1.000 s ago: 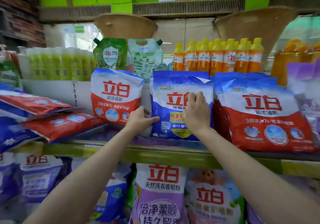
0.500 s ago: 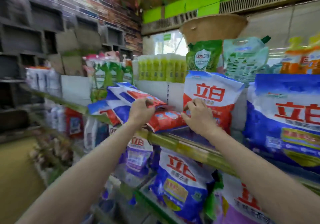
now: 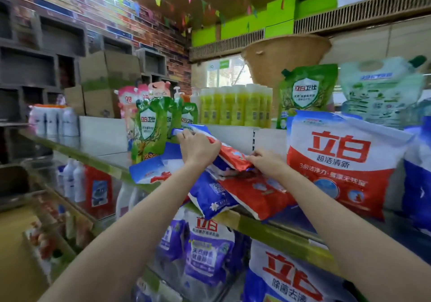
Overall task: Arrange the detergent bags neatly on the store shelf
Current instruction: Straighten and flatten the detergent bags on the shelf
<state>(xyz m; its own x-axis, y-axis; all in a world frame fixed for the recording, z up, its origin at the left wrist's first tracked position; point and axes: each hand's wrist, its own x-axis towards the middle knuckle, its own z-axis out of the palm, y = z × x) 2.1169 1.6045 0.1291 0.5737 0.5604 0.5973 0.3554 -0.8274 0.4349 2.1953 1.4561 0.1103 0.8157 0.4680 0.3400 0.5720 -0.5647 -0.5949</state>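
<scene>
Store shelf (image 3: 275, 228) carries a slumped pile of detergent bags; left hand (image 3: 198, 149) grasps the top red-and-white bag (image 3: 229, 153), right hand (image 3: 265, 163) apparently pinching its lower edge beside an upright bag (image 3: 345, 159).

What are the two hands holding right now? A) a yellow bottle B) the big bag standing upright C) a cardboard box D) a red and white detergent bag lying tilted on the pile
D: the left hand and the right hand both grip the tilted red and white detergent bag on top of the pile, beside the upright bag.
</scene>
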